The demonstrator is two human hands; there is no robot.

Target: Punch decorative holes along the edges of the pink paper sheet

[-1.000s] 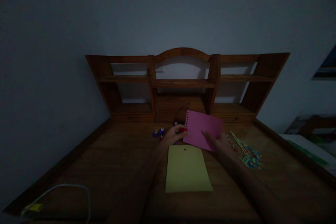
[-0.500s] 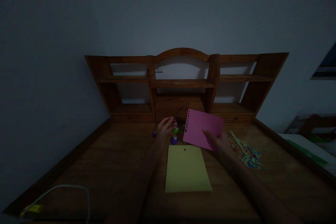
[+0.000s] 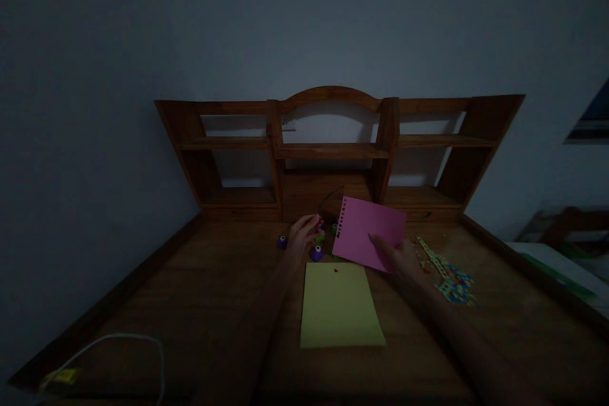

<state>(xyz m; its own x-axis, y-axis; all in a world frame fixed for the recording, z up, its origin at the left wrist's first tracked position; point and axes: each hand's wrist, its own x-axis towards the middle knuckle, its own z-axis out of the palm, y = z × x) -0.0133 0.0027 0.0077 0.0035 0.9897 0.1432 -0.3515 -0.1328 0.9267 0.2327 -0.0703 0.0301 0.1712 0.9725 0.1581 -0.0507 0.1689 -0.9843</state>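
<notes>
My right hand (image 3: 398, 258) pinches a pink paper sheet (image 3: 368, 232) by its near edge and holds it tilted above the desk; a row of punched holes runs along its left edge. My left hand (image 3: 302, 236) reaches among several small craft punches, its fingers curled around a red punch (image 3: 318, 222). A purple punch (image 3: 316, 254) and a green punch (image 3: 320, 238) sit right beside that hand, another purple punch (image 3: 282, 242) to its left. A yellow sheet (image 3: 339, 304) lies flat in front of me with a tiny red cut-out on it.
Scattered coloured paper scraps (image 3: 450, 279) lie right of the pink sheet. A wooden shelf unit (image 3: 333, 152) stands at the back of the desk (image 3: 190, 304). A white cable (image 3: 109, 346) loops at the near left corner. The room is dim.
My left hand drew away from the pink sheet's left edge and moved back to the punches behind it, taking the red punch along. The pink sheet stayed almost still in my right hand.
</notes>
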